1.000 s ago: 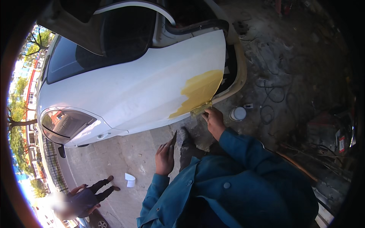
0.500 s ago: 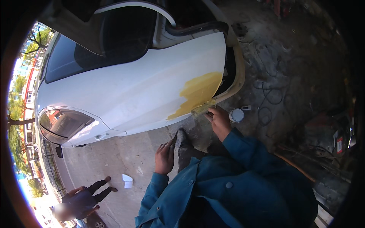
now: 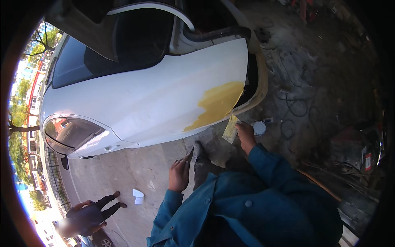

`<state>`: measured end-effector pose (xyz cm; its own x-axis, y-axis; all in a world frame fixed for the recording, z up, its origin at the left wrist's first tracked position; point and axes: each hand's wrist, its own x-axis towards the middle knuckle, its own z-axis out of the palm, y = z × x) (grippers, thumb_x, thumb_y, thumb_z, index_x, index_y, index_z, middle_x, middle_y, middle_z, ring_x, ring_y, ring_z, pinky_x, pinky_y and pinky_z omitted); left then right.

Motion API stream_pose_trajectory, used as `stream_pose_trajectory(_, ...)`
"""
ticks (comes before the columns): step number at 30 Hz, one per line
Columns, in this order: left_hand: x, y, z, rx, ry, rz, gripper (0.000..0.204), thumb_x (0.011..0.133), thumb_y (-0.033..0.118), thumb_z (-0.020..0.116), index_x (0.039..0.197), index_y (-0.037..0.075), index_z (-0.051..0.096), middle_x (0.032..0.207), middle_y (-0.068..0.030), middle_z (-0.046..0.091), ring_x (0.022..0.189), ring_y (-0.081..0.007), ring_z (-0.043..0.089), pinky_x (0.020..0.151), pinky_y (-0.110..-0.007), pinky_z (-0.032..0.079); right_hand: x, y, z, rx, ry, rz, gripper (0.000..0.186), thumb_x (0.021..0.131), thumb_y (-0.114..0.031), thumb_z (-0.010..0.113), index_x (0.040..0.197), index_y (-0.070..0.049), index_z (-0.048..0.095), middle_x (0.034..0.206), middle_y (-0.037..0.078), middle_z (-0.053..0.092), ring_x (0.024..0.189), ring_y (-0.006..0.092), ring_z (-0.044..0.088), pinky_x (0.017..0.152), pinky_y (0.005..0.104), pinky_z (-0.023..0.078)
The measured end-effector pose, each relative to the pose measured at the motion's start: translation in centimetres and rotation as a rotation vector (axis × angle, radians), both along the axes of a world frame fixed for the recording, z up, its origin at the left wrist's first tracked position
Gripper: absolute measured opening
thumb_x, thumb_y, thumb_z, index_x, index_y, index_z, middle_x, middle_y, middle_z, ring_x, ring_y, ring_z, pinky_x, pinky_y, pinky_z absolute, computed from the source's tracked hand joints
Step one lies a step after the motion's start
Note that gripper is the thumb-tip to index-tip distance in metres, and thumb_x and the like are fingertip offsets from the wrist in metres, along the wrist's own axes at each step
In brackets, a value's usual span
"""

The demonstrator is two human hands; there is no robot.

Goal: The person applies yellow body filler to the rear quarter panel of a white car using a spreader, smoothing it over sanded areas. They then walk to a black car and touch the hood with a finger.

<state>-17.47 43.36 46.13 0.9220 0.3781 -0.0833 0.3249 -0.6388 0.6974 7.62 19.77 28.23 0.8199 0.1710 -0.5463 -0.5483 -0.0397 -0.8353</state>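
While Yellow Paste (image 3: 218,103) Coats the Panel (image 3: 160,92), Both Hands Hold Tools

As the right hand (image 3: 246,136) pinches a yellow-smeared spreader (image 3: 230,131) along one side, the left hand (image 3: 179,175) is closed around a dark, pointed blade (image 3: 190,154), held low and apart from the car. The spreader is by the panel's lower edge; whether its upper corner touches there cannot be told.

For an even coat, a light, steady hold would likely serve best, with the spreader's straight edge laid flat at a low tilt. Strokes following the curve, thinned toward the ragged border, should leave fewer ridges. Scraping surplus off against the blade would probably keep lumps out.

The paste runs up to the panel's end, beside a dark gap with a cream-coloured rim (image 3: 262,92); elsewhere the panel is smooth white. A white tub (image 3: 259,128) stands on the grey concrete floor (image 3: 123,171) just beyond the right hand, near a looped cable (image 3: 297,109). Shadow covers the cluttered right side. On the sunlit left, another person (image 3: 108,208) in dark clothing stands near a white sheet-like piece (image 3: 138,196).
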Motion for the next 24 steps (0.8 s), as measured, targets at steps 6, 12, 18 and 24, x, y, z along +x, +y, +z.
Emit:
stream_pose_trajectory(6,-0.2,0.0,-0.2,0.004,-0.005,-0.015,0.033,0.106,0.007,0.064,0.136,0.002,0.074,0.115,-0.0239,0.076,0.106,-0.0442,0.070,0.093,-0.050,0.056,0.6,0.9,-0.9,-0.159,-0.350,0.089,0.028,0.105,-0.020,0.069,0.118,0.004,0.076,0.099,0.019,0.077,0.092,0.0312,0.074,0.083,0.0448,0.055)
stream_pose_trajectory(12,-0.6,-0.2,0.0,-0.006,-0.001,-0.010,0.032,0.106,0.007,0.063,0.135,0.001,0.074,0.113,-0.0243,0.076,0.104,-0.0446,0.070,0.092,-0.050,0.056,0.7,1.4,3.1,-0.350,-0.711,0.075,0.026,0.105,-0.017,0.067,0.118,0.004,0.074,0.103,0.022,0.073,0.095,0.0428,0.070,0.086,0.0462,0.055)
stream_pose_trajectory(18,-0.8,-0.3,-0.5,-0.020,-0.015,-0.011,0.031,0.107,0.007,0.062,0.134,-0.001,0.074,0.111,-0.0246,0.076,0.103,-0.0451,0.069,0.090,-0.050,0.056,0.5,1.4,4.0,-0.328,-0.840,0.157,0.028,0.104,-0.012,0.067,0.129,0.000,0.073,0.108,0.023,0.070,0.098,0.0440,0.070,0.085,0.0488,0.056)
stream_pose_trajectory(24,-1.1,-0.6,-1.1,-0.020,-0.015,-0.021,0.030,0.106,0.007,0.063,0.132,-0.001,0.075,0.111,-0.0247,0.076,0.103,-0.0453,0.070,0.090,-0.050,0.056,-0.4,2.3,2.2,-0.422,-0.914,0.209,0.036,0.103,-0.009,0.064,0.138,-0.003,0.071,0.110,0.023,0.068,0.099,0.0450,0.068,0.085,0.0523,0.057)
